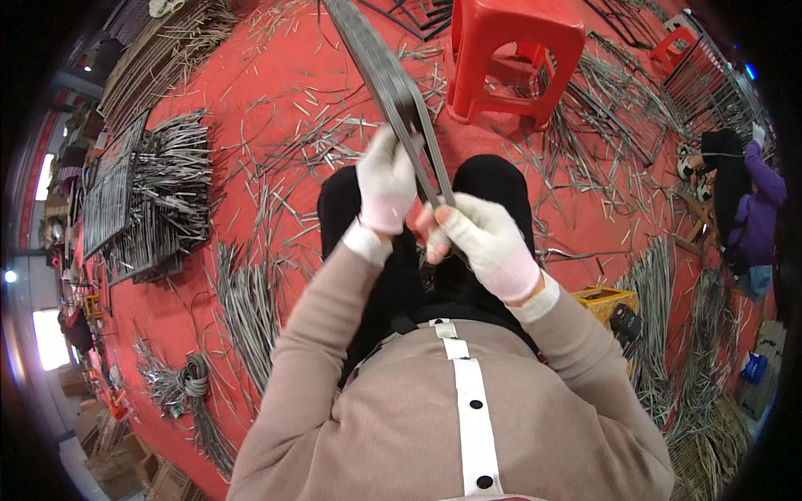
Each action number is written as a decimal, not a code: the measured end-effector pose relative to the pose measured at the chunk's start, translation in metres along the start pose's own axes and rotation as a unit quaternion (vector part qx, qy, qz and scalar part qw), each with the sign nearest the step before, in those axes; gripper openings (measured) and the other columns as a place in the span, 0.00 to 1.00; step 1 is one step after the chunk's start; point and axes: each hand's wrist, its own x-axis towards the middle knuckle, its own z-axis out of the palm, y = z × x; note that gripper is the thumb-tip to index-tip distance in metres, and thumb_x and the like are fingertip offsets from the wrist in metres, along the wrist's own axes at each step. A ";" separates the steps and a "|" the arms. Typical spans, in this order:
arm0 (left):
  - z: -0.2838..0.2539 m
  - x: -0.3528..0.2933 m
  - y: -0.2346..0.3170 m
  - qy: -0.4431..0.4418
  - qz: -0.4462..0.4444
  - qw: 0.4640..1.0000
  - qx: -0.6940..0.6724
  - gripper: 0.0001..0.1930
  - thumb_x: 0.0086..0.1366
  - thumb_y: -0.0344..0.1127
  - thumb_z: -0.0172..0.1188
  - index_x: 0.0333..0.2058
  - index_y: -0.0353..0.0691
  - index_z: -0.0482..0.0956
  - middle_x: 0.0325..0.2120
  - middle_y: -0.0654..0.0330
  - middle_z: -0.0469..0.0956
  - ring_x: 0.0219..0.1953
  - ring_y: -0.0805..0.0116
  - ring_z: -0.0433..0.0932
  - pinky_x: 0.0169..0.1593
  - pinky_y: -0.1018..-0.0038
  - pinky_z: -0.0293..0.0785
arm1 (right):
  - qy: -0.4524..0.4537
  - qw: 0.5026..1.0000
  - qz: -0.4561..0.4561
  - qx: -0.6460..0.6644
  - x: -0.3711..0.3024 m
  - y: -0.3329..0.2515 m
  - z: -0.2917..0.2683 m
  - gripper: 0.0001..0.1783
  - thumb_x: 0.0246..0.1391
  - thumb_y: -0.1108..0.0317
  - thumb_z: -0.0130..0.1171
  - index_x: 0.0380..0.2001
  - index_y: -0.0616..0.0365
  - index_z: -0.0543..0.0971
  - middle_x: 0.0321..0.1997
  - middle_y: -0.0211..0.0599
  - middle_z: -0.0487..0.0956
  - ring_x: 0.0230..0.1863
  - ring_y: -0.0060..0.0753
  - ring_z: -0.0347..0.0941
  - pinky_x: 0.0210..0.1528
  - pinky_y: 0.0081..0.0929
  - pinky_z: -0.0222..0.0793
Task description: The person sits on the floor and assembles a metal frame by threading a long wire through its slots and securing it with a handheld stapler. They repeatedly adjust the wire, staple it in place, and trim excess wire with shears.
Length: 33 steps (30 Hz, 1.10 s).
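A long grey piece, like a frame wrapped in flat woven strips [378,63], slants from the top of the view down to a narrow end between my knees. Around its left side my left hand [388,179] is closed, in a white glove with a pinkish palm edge. My right hand [491,242], gloved with bare fingertips showing, pinches the near end of the piece. Part of the left fingers is hidden behind the strips. Whether a loose strip is also between the right fingertips I cannot make out.
A red plastic stool [518,50] stands ahead. Grey strips litter the red floor [271,63], with a strip bundle [249,301] at left. Stacked grey frames [117,196] lie farther left. A yellow crate [606,298] is by my right elbow. A person in purple [758,196] works far right.
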 end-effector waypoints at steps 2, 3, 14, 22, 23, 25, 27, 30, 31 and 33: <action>-0.005 0.061 0.021 0.016 0.060 0.998 -0.016 0.08 0.73 0.31 0.58 0.42 0.32 0.81 0.24 0.65 0.79 0.27 0.77 0.75 0.34 0.74 0.74 | 0.007 1.000 -0.017 -0.006 -0.022 -0.006 0.000 0.19 0.75 0.57 0.52 0.44 0.65 0.82 0.28 0.28 0.81 0.32 0.18 0.76 0.41 0.19 0.72; -0.012 0.098 0.033 0.027 0.031 0.999 -0.025 0.09 0.72 0.32 0.58 0.42 0.32 0.81 0.24 0.66 0.78 0.27 0.77 0.75 0.34 0.73 0.74 | 0.019 1.000 -0.005 -0.022 -0.031 -0.010 -0.001 0.19 0.76 0.58 0.52 0.44 0.65 0.82 0.29 0.28 0.81 0.32 0.18 0.77 0.41 0.19 0.72; -0.068 0.351 0.113 -0.101 -0.054 0.979 -0.166 0.08 0.71 0.37 0.61 0.34 0.39 0.81 0.29 0.57 0.83 0.31 0.60 0.82 0.38 0.64 0.80 | 0.002 0.994 -0.089 -0.064 -0.029 -0.053 0.017 0.20 0.74 0.56 0.55 0.44 0.66 0.82 0.31 0.32 0.84 0.35 0.19 0.80 0.38 0.17 0.73; -0.088 0.330 -0.018 -0.047 -0.185 0.966 -0.173 0.17 0.77 0.37 0.53 0.52 0.26 0.75 0.42 0.48 0.86 0.41 0.57 0.87 0.47 0.64 0.87 | 0.017 0.999 -0.038 0.011 -0.006 -0.035 0.025 0.18 0.74 0.58 0.54 0.41 0.63 0.83 0.36 0.30 0.82 0.39 0.18 0.79 0.43 0.20 0.76; -0.092 0.326 -0.016 -0.028 -0.175 0.980 -0.095 0.14 0.76 0.36 0.54 0.49 0.29 0.78 0.41 0.49 0.86 0.40 0.58 0.86 0.47 0.65 0.86 | 0.033 0.999 -0.030 0.014 0.000 -0.034 0.024 0.17 0.74 0.59 0.54 0.41 0.63 0.83 0.36 0.30 0.82 0.40 0.18 0.79 0.43 0.20 0.76; -0.095 0.310 0.000 0.030 -0.227 0.973 -0.043 0.11 0.74 0.33 0.54 0.43 0.33 0.83 0.39 0.50 0.86 0.39 0.59 0.86 0.47 0.66 0.83 | 0.027 0.999 -0.038 0.022 0.015 -0.031 0.024 0.17 0.74 0.59 0.54 0.41 0.63 0.84 0.35 0.30 0.82 0.38 0.18 0.79 0.42 0.19 0.76; -0.094 0.283 0.031 0.088 -0.025 0.898 0.430 0.16 0.68 0.37 0.57 0.48 0.38 0.86 0.40 0.51 0.86 0.41 0.55 0.85 0.49 0.66 0.80 | 0.019 0.998 -0.052 0.003 0.029 -0.030 0.024 0.17 0.74 0.59 0.55 0.41 0.63 0.84 0.34 0.30 0.82 0.38 0.18 0.79 0.41 0.19 0.76; -0.084 0.217 0.081 -0.152 0.340 0.866 0.333 0.16 0.69 0.27 0.57 0.54 0.40 0.83 0.51 0.57 0.82 0.48 0.65 0.80 0.55 0.67 0.75 | 0.008 0.998 -0.044 -0.047 0.048 -0.032 0.021 0.15 0.72 0.61 0.56 0.40 0.63 0.85 0.32 0.29 0.83 0.35 0.19 0.79 0.40 0.22 0.76; -0.078 0.189 0.095 -0.319 0.172 0.913 0.185 0.16 0.69 0.25 0.58 0.54 0.40 0.83 0.49 0.58 0.82 0.51 0.65 0.79 0.58 0.66 0.74 | 0.011 0.996 -0.043 -0.078 0.053 -0.033 0.020 0.14 0.71 0.62 0.57 0.40 0.63 0.84 0.31 0.31 0.83 0.34 0.20 0.79 0.40 0.24 0.75; -0.066 0.150 0.123 -0.476 0.299 0.748 0.354 0.12 0.68 0.30 0.61 0.48 0.42 0.84 0.44 0.59 0.83 0.53 0.55 0.79 0.69 0.56 0.65 | -0.004 0.989 -0.052 -0.141 0.062 -0.036 0.019 0.14 0.71 0.64 0.58 0.41 0.65 0.84 0.31 0.32 0.82 0.34 0.20 0.78 0.40 0.23 0.75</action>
